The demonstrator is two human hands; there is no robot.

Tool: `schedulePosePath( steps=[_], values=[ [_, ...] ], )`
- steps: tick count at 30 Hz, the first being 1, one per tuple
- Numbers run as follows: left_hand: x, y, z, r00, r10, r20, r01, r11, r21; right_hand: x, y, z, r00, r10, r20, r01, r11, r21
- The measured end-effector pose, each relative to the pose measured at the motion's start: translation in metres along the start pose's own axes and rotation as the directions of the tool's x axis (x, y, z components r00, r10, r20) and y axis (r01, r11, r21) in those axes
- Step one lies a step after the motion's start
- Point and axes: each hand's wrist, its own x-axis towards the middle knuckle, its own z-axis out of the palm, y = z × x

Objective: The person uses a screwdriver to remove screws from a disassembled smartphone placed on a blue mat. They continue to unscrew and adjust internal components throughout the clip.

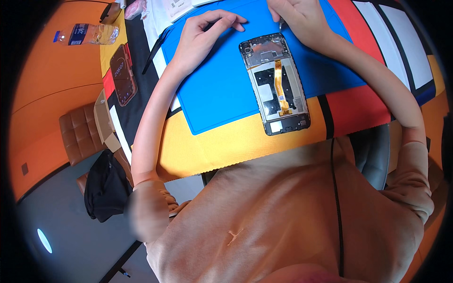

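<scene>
An opened smartphone [276,85] lies on the blue mat [217,99], its lower end reaching over onto the yellow cloth. Its innards are exposed, with a gold ribbon cable [280,87] running down the middle and a metal shield near the camera end. Beyond that end, my right hand [302,23] is closed round a thin metal-tipped tool [281,25], whose exact kind I cannot make out. The tip is close to the phone's upper right corner. My left hand [205,35] rests over the mat left of the phone, fingers loosely bent and slightly apart, with nothing visible in it.
Left of the mat lie a black strap-like item [155,51] and another phone [122,75] with a lit screen. A water bottle [87,35] lies on its side farther left. White packages [179,7] sit at the far edge. Brown chairs [81,132] stand at the left.
</scene>
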Motion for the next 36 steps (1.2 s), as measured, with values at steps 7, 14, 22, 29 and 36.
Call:
schedulePosePath(
  steps=[7, 14, 22, 29, 36],
  values=[
    [0.001, 0.003, 0.001, 1.000, -0.029, -0.009, 0.029, 0.999, -0.021, 0.006, 0.014, -0.005, 0.921, -0.327, 0.210, 0.372, 0.898, -0.233],
    [0.001, 0.006, 0.002, 0.999, -0.049, -0.013, 0.048, 0.998, -0.040, 0.020, 0.002, -0.016, 0.872, -0.296, 0.389, 0.401, 0.889, -0.221],
    [0.001, 0.004, 0.001, 0.999, -0.036, -0.006, 0.035, 0.999, -0.027, 0.029, -0.030, -0.040, 0.922, -0.074, 0.381, 0.140, 0.979, -0.149],
    [0.000, 0.002, 0.000, 0.999, -0.032, -0.002, 0.032, 0.999, -0.005, 0.030, -0.052, -0.049, 0.863, 0.097, 0.496, 0.105, 0.926, -0.364],
    [0.000, 0.001, 0.002, 1.000, -0.019, -0.010, 0.019, 1.000, -0.009, 0.027, -0.057, -0.044, 0.877, -0.066, 0.475, 0.251, 0.907, -0.338]
  ],
)
